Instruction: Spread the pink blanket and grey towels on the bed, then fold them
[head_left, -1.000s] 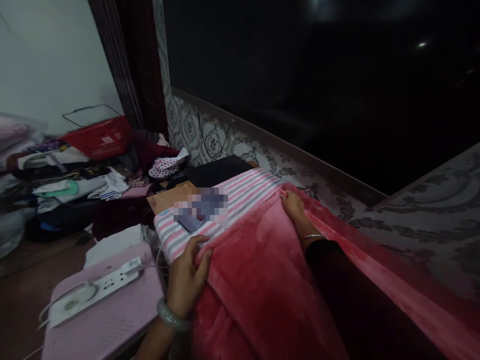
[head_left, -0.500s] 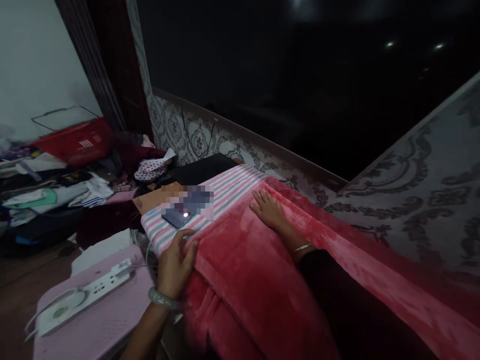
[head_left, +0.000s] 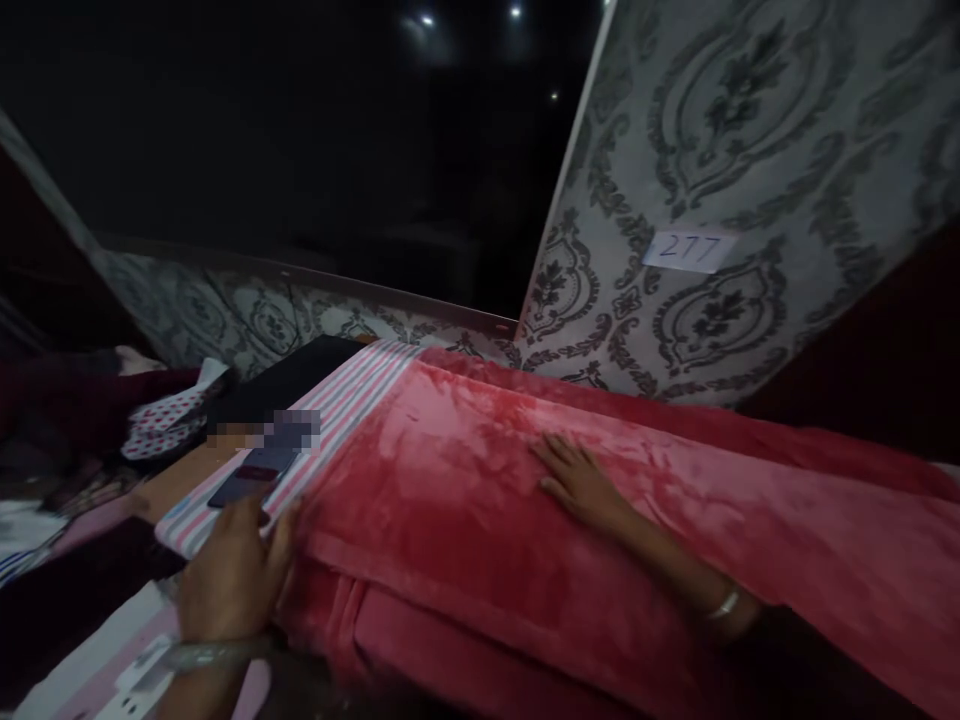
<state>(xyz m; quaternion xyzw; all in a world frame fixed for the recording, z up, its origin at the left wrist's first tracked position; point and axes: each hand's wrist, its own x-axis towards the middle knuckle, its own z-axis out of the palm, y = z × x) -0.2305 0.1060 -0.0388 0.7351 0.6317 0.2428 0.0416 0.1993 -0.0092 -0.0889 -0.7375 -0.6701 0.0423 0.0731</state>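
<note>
A red plush blanket (head_left: 480, 480) lies spread over a long surface, with layered folds along its near side. My right hand (head_left: 581, 480) rests flat on its top, fingers spread. At the blanket's left end, my left hand (head_left: 232, 570) is by the near corner, its thumb apart from its bent fingers; some fingertips are hidden. I see no cloth clearly pinched in it. A pink, grey and white striped cloth (head_left: 367, 385) borders the blanket there. Just beyond my left hand, a dark phone (head_left: 251, 478) lies on the stripes, partly covered by a blurred patch.
Behind the blanket, a large dark screen (head_left: 315, 150) stands against patterned wallpaper (head_left: 705, 330), which bears a paper marked 277 (head_left: 688, 250). Heart-print cloth (head_left: 169, 420) and other clothes are piled at the left. A white power strip (head_left: 139, 685) sits at the lower left.
The view has turned right, bringing the numbered paper into sight and losing the red basket. My right hand has slid along the blanket, away from the striped end. My left hand stays near the corner.
</note>
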